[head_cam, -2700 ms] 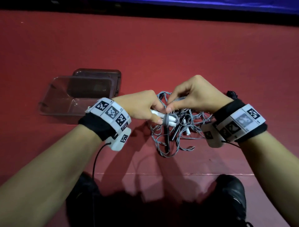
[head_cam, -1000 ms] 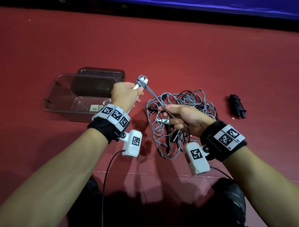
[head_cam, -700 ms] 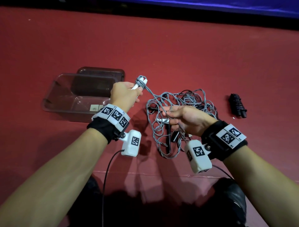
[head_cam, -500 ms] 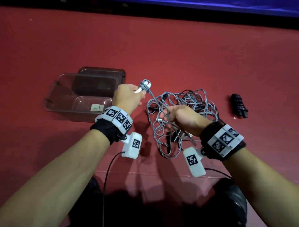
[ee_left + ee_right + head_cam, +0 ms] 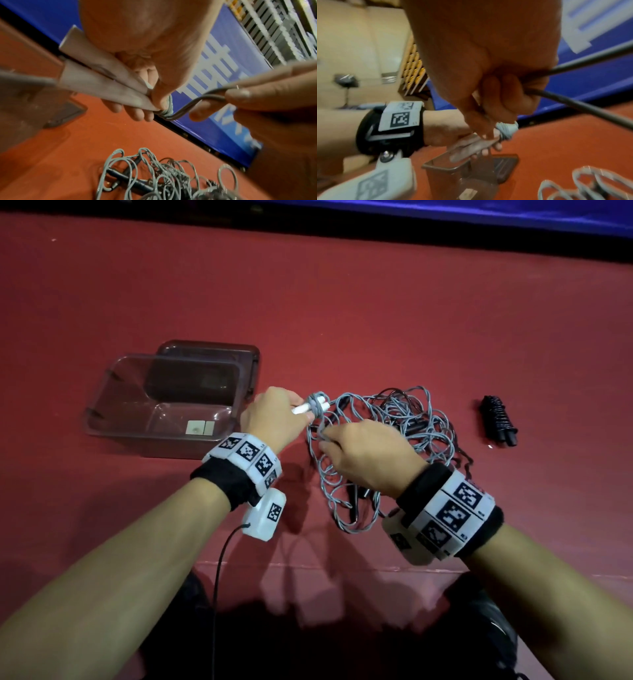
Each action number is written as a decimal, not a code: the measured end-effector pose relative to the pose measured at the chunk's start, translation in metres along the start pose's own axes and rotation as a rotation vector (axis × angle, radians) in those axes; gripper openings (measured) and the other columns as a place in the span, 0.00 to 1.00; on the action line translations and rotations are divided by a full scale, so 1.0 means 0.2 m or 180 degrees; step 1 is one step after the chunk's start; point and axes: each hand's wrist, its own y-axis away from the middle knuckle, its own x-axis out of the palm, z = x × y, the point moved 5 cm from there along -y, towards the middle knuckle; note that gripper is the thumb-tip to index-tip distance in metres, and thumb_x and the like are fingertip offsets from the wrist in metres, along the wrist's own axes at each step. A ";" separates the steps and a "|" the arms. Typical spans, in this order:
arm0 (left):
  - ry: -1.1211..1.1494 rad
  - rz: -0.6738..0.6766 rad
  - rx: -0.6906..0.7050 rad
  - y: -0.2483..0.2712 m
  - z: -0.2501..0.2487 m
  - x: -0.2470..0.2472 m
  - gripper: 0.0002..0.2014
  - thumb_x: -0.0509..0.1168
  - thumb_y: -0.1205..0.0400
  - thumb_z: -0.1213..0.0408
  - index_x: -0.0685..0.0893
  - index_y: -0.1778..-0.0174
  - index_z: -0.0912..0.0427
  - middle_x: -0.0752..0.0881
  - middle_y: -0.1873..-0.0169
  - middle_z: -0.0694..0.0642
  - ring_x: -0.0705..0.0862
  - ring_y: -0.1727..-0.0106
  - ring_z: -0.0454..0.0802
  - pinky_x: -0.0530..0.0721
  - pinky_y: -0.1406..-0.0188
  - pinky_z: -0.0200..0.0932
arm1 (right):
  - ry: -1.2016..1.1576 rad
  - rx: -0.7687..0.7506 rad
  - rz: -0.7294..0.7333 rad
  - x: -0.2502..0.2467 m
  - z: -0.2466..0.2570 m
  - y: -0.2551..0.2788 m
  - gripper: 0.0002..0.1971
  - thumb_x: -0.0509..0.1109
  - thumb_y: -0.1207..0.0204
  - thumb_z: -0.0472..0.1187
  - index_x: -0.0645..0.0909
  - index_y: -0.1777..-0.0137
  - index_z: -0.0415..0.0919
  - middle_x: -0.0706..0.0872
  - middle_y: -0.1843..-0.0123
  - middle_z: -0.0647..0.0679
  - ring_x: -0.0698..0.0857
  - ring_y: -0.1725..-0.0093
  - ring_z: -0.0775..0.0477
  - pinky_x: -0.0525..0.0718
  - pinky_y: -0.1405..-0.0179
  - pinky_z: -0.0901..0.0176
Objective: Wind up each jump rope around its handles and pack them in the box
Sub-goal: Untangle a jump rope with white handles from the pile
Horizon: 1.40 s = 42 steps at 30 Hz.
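Nearest the wearer, the right hand [image 5: 370,458] pinches a strand of the grey rope [image 5: 387,446] between thumb and fingertips, the other fingers curled in; the right wrist view shows that strand running dark and taut out of the fist toward the right, which the head view hides behind the knuckles. Just left of that pinch the left hand [image 5: 272,419] is wrapped round the two white handles [image 5: 310,407], held side by side, with a few grey turns already wound near their tips. The left wrist view shows what the others do not: the rope leaves those turns as a short bend straight into the right thumb and forefinger, and the handles' blunt ends stick out behind the palm. Below and to the right of both grips the loose rest of the rope lies in a tangled heap on the red mat [image 5: 342,320], with a dark rope and dark handles mixed in. Left of the left hand, close by, stands the clear box [image 5: 102,419], open, with its lid [image 5: 253,354] leaning behind it. Well to the right of the pinch lies a wound black rope [image 5: 498,419], apart from the heap. Beyond all this the mat stretches bare to a dark edge and a blue wall [image 5: 445,210].
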 end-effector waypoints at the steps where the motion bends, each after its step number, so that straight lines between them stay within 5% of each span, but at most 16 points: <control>1: -0.0361 0.0046 0.0139 0.03 -0.04 0.00 0.11 0.74 0.21 0.48 0.92 0.46 0.44 0.93 0.51 0.52 0.90 0.44 0.59 0.80 0.50 0.44 | 0.0496 -0.0201 -0.0010 -0.03 0.03 0.01 0.14 0.56 0.13 0.53 0.75 0.58 0.50 0.88 0.54 0.45 0.86 0.48 0.35 0.68 0.58 0.52; 4: -0.1095 0.0524 0.0801 0.11 -0.13 0.10 0.09 0.71 0.21 0.51 0.90 0.47 0.47 0.91 0.50 0.58 0.88 0.43 0.65 0.76 0.55 0.47 | 0.1008 -0.0642 0.0195 -0.10 0.03 0.00 0.22 0.52 0.21 0.63 0.81 0.60 0.50 0.90 0.54 0.46 0.87 0.49 0.38 0.71 0.58 0.53; 7: -0.1066 0.1356 0.1332 0.20 -0.17 0.22 0.05 0.70 0.21 0.56 0.84 0.57 0.52 0.88 0.59 0.58 0.88 0.49 0.66 0.74 0.60 0.45 | 0.0382 -0.0871 0.0558 -0.12 -0.05 -0.05 0.26 0.45 0.28 0.66 0.79 0.68 0.54 0.87 0.60 0.53 0.86 0.49 0.39 0.83 0.49 0.46; 10: -0.0235 0.1955 0.1609 0.22 -0.21 0.22 0.12 0.78 0.21 0.59 0.83 0.62 0.61 0.84 0.68 0.54 0.82 0.65 0.50 0.76 0.66 0.45 | -0.0699 -0.0892 0.0520 -0.12 -0.18 -0.05 0.20 0.58 0.20 0.63 0.81 0.68 0.56 0.83 0.66 0.53 0.84 0.58 0.42 0.82 0.52 0.42; 13: 0.0369 0.2061 0.1739 0.20 -0.25 0.16 0.11 0.78 0.21 0.64 0.87 0.61 0.68 0.80 0.72 0.53 0.74 0.72 0.41 0.70 0.71 0.36 | -0.2120 -0.0300 0.0291 -0.12 -0.31 -0.05 0.21 0.70 0.19 0.61 0.89 0.61 0.45 0.85 0.64 0.40 0.78 0.62 0.47 0.77 0.58 0.43; 15: 0.0981 0.2173 0.1429 0.19 -0.25 0.14 0.03 0.75 0.19 0.70 0.90 0.57 0.65 0.87 0.72 0.47 0.81 0.72 0.38 0.76 0.68 0.30 | -0.2799 0.0227 0.0069 -0.09 -0.38 -0.04 0.20 0.77 0.26 0.62 0.88 0.56 0.43 0.84 0.65 0.44 0.76 0.64 0.49 0.73 0.61 0.51; 17: 0.1558 0.2345 0.1193 0.18 -0.21 0.15 0.05 0.73 0.18 0.73 0.91 0.50 0.61 0.93 0.64 0.51 0.88 0.66 0.43 0.85 0.63 0.34 | -0.3284 0.0596 0.0054 0.00 -0.43 -0.03 0.15 0.82 0.28 0.51 0.84 0.52 0.43 0.86 0.65 0.46 0.79 0.68 0.49 0.74 0.67 0.58; 19: 0.1806 0.2294 0.1011 0.16 -0.16 0.16 0.07 0.72 0.17 0.72 0.91 0.46 0.60 0.94 0.56 0.61 0.89 0.63 0.49 0.88 0.62 0.39 | -0.3522 0.0762 0.0153 0.10 -0.42 -0.02 0.04 0.75 0.23 0.39 0.84 0.52 0.40 0.84 0.71 0.48 0.75 0.76 0.53 0.71 0.76 0.64; 22: 0.2018 0.1969 0.0489 0.12 -0.10 0.21 0.07 0.72 0.16 0.71 0.90 0.44 0.66 0.93 0.53 0.67 0.87 0.65 0.49 0.87 0.66 0.39 | -0.3717 0.1135 0.0067 0.21 -0.41 -0.02 0.08 0.66 0.15 0.32 0.86 0.48 0.33 0.78 0.75 0.52 0.66 0.81 0.58 0.62 0.83 0.69; 26: 0.2014 0.1416 -0.0041 0.10 -0.04 0.25 0.05 0.71 0.15 0.68 0.90 0.48 0.66 0.93 0.62 0.57 0.86 0.70 0.45 0.85 0.72 0.42 | -0.4424 0.1302 0.0265 0.26 -0.37 0.00 0.17 0.60 0.11 0.45 0.84 0.52 0.35 0.85 0.62 0.44 0.64 0.75 0.55 0.54 0.76 0.63; 29: 0.1910 0.1302 -0.0139 0.12 -0.02 0.29 0.08 0.71 0.15 0.65 0.90 0.48 0.68 0.93 0.58 0.65 0.88 0.68 0.49 0.86 0.69 0.46 | -0.3615 0.1249 0.0033 0.22 -0.36 0.03 0.29 0.69 0.18 0.61 0.90 0.54 0.30 0.85 0.69 0.50 0.67 0.76 0.56 0.62 0.76 0.66; 33: 0.1924 0.1208 -0.0241 0.15 -0.06 0.34 0.11 0.69 0.14 0.63 0.89 0.51 0.68 0.92 0.60 0.63 0.88 0.68 0.52 0.85 0.70 0.46 | -0.3660 0.1359 -0.0481 0.22 -0.38 0.05 0.25 0.74 0.19 0.55 0.91 0.61 0.30 0.84 0.75 0.51 0.70 0.80 0.60 0.66 0.78 0.71; 37: 0.1665 0.1791 -0.0381 0.15 -0.05 0.32 0.16 0.67 0.12 0.55 0.87 0.49 0.68 0.93 0.61 0.62 0.91 0.67 0.57 0.87 0.71 0.47 | -0.3782 0.1585 -0.0512 0.28 -0.38 0.05 0.24 0.77 0.23 0.57 0.86 0.75 0.43 0.71 0.74 0.42 0.64 0.79 0.53 0.61 0.77 0.63; 42: 0.1846 0.1787 -0.0229 0.14 -0.06 0.29 0.05 0.66 0.11 0.58 0.83 0.46 0.55 0.90 0.62 0.61 0.86 0.72 0.54 0.85 0.72 0.48 | -0.4043 0.1635 -0.0513 0.28 -0.37 0.03 0.25 0.80 0.26 0.58 0.89 0.65 0.33 0.76 0.69 0.39 0.63 0.76 0.50 0.60 0.77 0.59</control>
